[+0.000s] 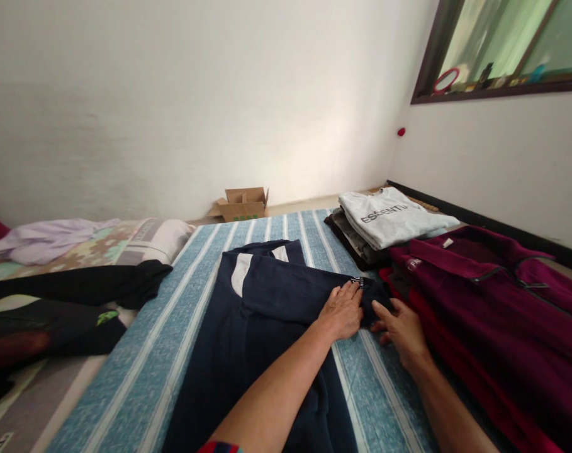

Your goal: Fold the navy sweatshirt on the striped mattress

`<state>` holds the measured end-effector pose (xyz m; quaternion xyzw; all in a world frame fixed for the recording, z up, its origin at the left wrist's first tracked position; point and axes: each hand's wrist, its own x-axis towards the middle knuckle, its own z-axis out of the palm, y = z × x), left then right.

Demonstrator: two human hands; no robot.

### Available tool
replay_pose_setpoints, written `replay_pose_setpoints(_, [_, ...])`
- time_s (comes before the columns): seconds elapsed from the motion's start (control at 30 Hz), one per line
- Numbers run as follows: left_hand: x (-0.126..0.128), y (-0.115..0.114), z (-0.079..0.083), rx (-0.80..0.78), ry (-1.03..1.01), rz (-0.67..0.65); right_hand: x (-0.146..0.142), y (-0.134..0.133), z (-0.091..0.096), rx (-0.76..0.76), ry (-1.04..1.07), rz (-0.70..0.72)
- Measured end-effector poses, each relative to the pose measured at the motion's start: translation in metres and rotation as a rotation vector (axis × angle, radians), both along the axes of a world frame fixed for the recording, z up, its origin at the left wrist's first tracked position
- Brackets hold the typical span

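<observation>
Garment point(267, 333) is plain navy, white patches, small white lettering point(360, 281). Sheet point(172, 340): mottled blue, white stripes. Shirt point(394, 220): light grey, dark lettering. Jacket point(498, 302): solid maroon-purple. Box point(243, 211): brown, green print. Cloth point(56, 240) is pale lavender. Window frame point(431, 56): dark brown. Mirror point(446, 80): red rim. Wall point(210, 94): off-white, greyish smudges.

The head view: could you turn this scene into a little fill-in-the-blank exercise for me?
1. The sleeve under the left hand is dark ____.
2. The blue sheet has ____ stripes.
3. The open box near the wall is made of ____.
4. The round mirror by the window has a ____ frame.

Missing words: blue; white; cardboard; red.
</observation>
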<state>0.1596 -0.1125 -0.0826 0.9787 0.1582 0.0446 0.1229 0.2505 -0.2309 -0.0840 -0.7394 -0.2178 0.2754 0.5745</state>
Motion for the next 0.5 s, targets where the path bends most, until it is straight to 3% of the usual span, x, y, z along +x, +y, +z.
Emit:
replay_pose_setpoints(0.13, [0.0004, -0.0007, 0.0, -0.026, 0.022, 0.007, 0.0073, -0.0017, -0.0021, -0.228, -0.638, -0.062])
replay_pose_setpoints(0.2, [0.0009, -0.0008, -0.0004, -0.036, 0.036, 0.011, 0.0093, -0.0032, -0.0034, -0.315, -0.846, -0.065])
replay_pose_setpoints(0.5, [0.0008, -0.0015, -0.0009, -0.058, 0.066, -0.006, 0.0095, -0.0036, -0.0055, -0.413, -0.79, -0.09])
